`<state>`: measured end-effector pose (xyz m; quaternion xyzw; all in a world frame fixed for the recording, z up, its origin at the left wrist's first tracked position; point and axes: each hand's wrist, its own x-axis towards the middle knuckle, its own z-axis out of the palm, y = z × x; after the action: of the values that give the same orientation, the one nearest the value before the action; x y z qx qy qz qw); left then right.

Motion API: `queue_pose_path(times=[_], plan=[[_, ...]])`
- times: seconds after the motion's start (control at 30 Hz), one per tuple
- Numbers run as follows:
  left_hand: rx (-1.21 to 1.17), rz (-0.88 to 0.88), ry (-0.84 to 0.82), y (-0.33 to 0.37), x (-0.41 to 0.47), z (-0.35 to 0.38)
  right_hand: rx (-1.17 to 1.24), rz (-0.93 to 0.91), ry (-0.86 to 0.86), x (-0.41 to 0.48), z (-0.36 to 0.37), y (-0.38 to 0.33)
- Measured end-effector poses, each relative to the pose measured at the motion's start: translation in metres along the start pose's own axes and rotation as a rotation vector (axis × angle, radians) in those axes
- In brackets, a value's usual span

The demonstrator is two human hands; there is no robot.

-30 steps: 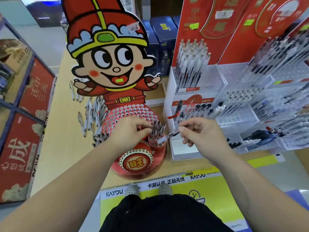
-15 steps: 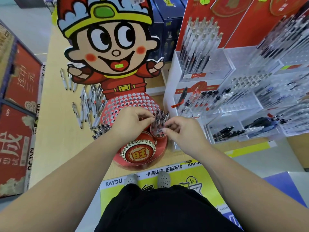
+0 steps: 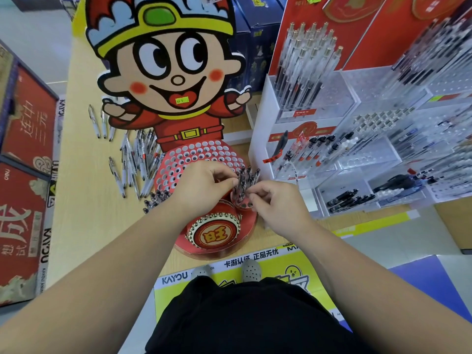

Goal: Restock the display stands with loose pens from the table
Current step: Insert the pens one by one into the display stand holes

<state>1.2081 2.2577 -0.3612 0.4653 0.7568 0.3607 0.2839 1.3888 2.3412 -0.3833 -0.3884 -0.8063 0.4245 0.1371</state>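
A red cartoon-figure display stand [image 3: 201,154] with a panel of round holes stands on the wooden table [image 3: 84,213]. At its front right a small red cup [image 3: 245,203] holds a cluster of upright pens [image 3: 246,178]. My left hand [image 3: 204,187] pinches the pens in that cluster from the left with thumb and fingertips. My right hand [image 3: 275,203] meets them from the right, fingers curled, pinching a pen there. Loose pens [image 3: 132,162] lie scattered on the table left of the stand, with a small dark-capped bunch [image 3: 154,199] by my left wrist.
A clear acrylic tiered pen display [image 3: 357,139] with red backing cards stands to the right. Red boxes [image 3: 25,175] line the table's left side. Dark blue boxes [image 3: 255,29] stand behind. The table's front edge is just below the stand's drum base [image 3: 213,233].
My right hand carried a pen in from the right to the cup and now meets the cluster. My left hand stayed on the pens. The camera tilted down and closer.
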Motion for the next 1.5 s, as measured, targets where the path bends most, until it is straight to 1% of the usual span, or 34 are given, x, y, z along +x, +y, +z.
queue_pose_path(times=[0.07, 0.13, 0.2, 0.27, 0.33, 0.43, 0.5, 0.77, 0.87, 1.03, 1.17, 1.3, 1.5], plan=[[-0.018, 0.011, 0.036, 0.0, -0.003, 0.0, 0.027, 0.008, 0.034, -0.002, -0.001, -0.001], [-0.029, 0.062, 0.053, 0.0, -0.009, -0.001, 0.039, -0.01, 0.058, -0.002, -0.004, -0.001], [0.019, 0.139, 0.002, 0.001, -0.015, 0.0, 0.044, -0.046, 0.081, 0.0, -0.008, -0.001], [0.084, 0.169, -0.077, 0.001, -0.019, 0.003, 0.029, -0.1, 0.077, 0.005, -0.012, -0.001], [0.116, 0.178, -0.097, 0.003, -0.019, 0.006, -0.023, -0.16, 0.061, 0.01, -0.012, -0.001], [0.106, 0.189, -0.1, 0.008, -0.018, 0.009, -0.079, -0.199, 0.038, 0.018, -0.012, -0.001], [0.102, 0.183, -0.093, 0.007, -0.017, 0.009, -0.129, -0.215, 0.029, 0.022, -0.012, -0.001], [0.14, 0.147, 0.035, -0.001, -0.019, 0.016, -0.245, -0.219, -0.086, 0.029, -0.015, -0.007], [0.119, 0.121, 0.053, 0.003, -0.02, 0.018, -0.273, -0.216, -0.07, 0.029, -0.017, -0.005], [0.128, 0.082, 0.033, 0.007, -0.019, 0.019, -0.293, -0.226, -0.032, 0.021, -0.016, -0.001], [0.149, 0.054, 0.038, 0.007, -0.018, 0.022, -0.258, -0.227, -0.018, 0.023, -0.018, -0.002], [0.157, 0.023, 0.119, 0.004, -0.019, 0.025, -0.224, -0.164, -0.015, 0.019, -0.024, -0.001], [0.201, 0.024, 0.106, 0.009, -0.02, 0.03, -0.147, -0.114, -0.05, 0.007, -0.028, 0.003]])
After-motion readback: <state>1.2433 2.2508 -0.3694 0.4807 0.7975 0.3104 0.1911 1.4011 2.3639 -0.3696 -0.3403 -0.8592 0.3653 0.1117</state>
